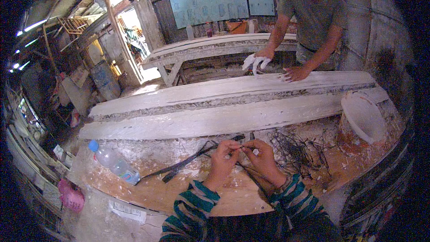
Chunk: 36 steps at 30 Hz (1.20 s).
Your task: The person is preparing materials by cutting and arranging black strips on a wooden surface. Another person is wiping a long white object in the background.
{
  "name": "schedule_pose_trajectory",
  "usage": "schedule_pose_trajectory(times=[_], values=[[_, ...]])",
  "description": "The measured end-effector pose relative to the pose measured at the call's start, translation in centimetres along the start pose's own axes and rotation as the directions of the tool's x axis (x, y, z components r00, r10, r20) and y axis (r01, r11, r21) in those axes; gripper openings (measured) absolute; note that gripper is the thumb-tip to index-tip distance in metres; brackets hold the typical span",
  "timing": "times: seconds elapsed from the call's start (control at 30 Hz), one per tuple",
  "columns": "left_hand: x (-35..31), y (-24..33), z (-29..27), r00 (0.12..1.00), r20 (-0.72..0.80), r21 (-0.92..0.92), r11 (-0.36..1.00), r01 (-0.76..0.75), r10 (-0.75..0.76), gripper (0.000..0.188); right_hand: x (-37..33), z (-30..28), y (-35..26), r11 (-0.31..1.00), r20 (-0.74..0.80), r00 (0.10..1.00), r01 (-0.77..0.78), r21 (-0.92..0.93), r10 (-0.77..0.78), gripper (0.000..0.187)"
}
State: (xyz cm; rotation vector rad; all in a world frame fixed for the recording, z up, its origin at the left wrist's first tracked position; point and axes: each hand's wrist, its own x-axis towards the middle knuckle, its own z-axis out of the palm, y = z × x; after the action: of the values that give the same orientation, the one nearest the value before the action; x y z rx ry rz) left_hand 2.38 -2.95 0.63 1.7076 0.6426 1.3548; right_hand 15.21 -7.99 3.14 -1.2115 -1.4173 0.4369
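Note:
My left hand (221, 160) and my right hand (263, 161) meet over the front of the table, fingertips pinched together. Between them is a thin dark strip (253, 178), part of which trails down beside my right wrist. The fingers cover the pinched part. Left of my hands, flat black strips (181, 166) lie across one another on the wood. A tangled heap of thin black strands (301, 154) spreads just right of my right hand.
Two long white-coated panels (201, 118) run across the table. A clear bottle with a blue cap (115, 163) lies at left; a white-smeared bucket (363, 118) stands at right. Across the table, a person's white-coated hand (258, 62) and other hand (296, 74) reach over the far panel.

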Motion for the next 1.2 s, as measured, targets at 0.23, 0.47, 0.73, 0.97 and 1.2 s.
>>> schedule_pose_trajectory(times=[0.23, 0.47, 0.73, 0.97, 1.2], values=[[-0.3, -0.4, 0.1, 0.999, 0.002, 0.092, 0.995, 0.033, -0.034, 0.028, -0.3, 0.2, 0.3, 0.998, 0.028, 0.998, 0.059, -0.012, -0.059, 0.01], [-0.2, -1.0, 0.1, 0.995, 0.036, -0.094, 0.991, 0.092, -0.089, 0.036, -0.3, 0.2, 1.0, 0.998, 0.11, 0.992, -0.059, -0.02, 0.06, 0.008], [-0.2, -0.4, 0.2, 0.986, 0.04, -0.122, 0.979, 0.164, -0.16, 0.038, 0.2, -0.2, 1.5, 0.846, 0.327, 0.934, -0.289, 0.448, 0.145, 0.006], [0.3, -1.2, -0.1, 0.997, 0.075, -0.061, 0.998, -0.018, 0.023, 0.02, 0.1, -0.7, 1.3, 0.59, 0.466, 0.846, -0.521, 0.617, 0.259, 0.005], [0.2, -0.3, -0.5, 0.989, 0.099, -0.003, 0.994, 0.112, -0.111, 0.009, 0.2, -0.3, 2.4, 0.301, 0.528, 0.836, -0.548, 0.781, 0.152, 0.01]])
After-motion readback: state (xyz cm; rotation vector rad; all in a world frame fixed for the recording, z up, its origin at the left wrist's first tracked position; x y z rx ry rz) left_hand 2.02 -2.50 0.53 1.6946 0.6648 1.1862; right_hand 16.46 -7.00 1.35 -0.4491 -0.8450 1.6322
